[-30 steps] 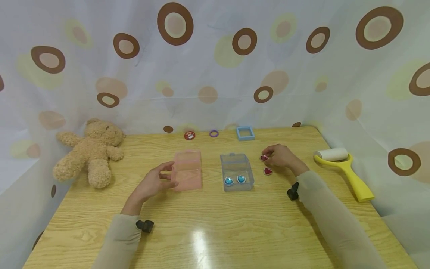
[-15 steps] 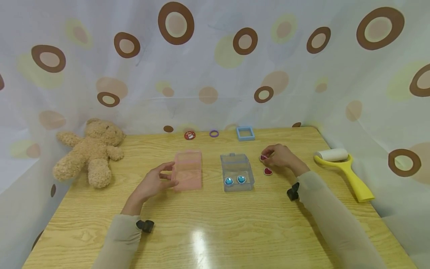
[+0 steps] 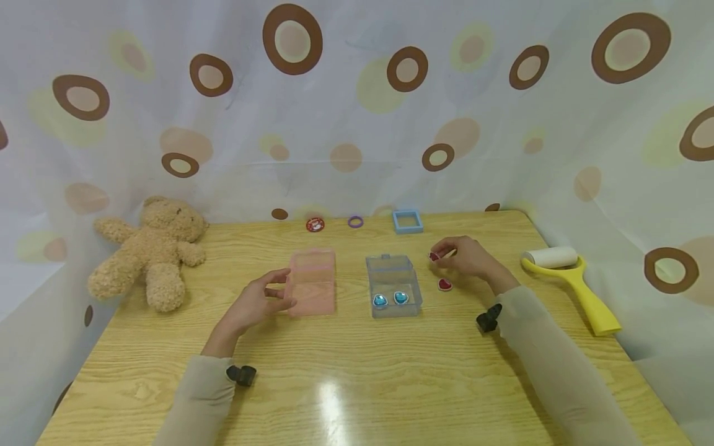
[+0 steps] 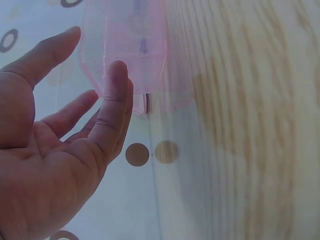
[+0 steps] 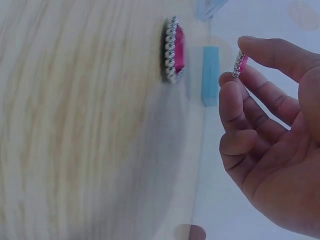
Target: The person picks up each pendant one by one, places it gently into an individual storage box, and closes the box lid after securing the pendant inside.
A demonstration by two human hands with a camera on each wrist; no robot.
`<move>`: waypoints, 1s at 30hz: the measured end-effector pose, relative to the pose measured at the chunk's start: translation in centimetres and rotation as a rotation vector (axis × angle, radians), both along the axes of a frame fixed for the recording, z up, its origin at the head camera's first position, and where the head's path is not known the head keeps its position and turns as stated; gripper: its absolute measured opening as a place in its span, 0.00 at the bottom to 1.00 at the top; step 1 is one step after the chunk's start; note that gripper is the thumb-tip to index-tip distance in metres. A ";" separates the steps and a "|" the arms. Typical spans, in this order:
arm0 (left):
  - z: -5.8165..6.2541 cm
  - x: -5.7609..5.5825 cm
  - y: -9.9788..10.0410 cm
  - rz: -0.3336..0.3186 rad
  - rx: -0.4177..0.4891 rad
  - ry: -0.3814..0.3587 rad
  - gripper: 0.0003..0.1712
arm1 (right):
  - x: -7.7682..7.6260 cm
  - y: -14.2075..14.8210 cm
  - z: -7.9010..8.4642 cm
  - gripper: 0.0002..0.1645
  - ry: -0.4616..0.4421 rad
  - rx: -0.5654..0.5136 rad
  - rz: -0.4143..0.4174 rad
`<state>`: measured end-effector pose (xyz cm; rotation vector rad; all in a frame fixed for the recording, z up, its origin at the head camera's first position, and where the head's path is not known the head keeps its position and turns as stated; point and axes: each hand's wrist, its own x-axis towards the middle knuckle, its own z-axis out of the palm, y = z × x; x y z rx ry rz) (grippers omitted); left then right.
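Observation:
Between thumb and fingertips, my right hand (image 3: pixel 465 256) pinches a red heart-shaped gem (image 5: pixel 240 65) with a beaded silver rim, held above the table. A second red heart gem (image 3: pixel 444 284) lies on the wood just below that hand. To its left, an open clear bluish box (image 3: pixel 393 266) holds two blue heart gems (image 3: pixel 401 298) in its front part. My left hand (image 3: pixel 258 300) is at the left side of an open pink clear box (image 3: pixel 312 298), its fingers spread and relaxed around that edge. In the left wrist view the fingertips overlap the pink box.
At the far left lies a teddy bear (image 3: pixel 158 251). Along the back edge are a red round badge (image 3: pixel 315 225), a purple ring (image 3: pixel 355 222) and a light blue square frame (image 3: pixel 408 222). A yellow-handled lint roller (image 3: pixel 582 291) lies at the right edge.
My right hand has lifted the upper red gem off the table and moved it slightly left and back. The left hand and both boxes have stayed in place.

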<state>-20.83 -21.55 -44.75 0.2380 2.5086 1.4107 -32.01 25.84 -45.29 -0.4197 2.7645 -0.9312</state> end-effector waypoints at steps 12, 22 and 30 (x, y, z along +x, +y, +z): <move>0.0 -0.1 0.0 0.012 0.013 -0.021 0.44 | 1.3 -2.5 2.6 0.17 0.067 -0.052 0.068; 0.1 -0.2 0.1 0.019 0.014 -0.030 0.44 | 1.9 -4.9 3.5 0.17 0.039 -0.090 0.122; 0.0 -0.3 0.2 0.014 0.006 -0.029 0.44 | 2.3 -6.7 3.6 0.16 0.049 -0.111 0.186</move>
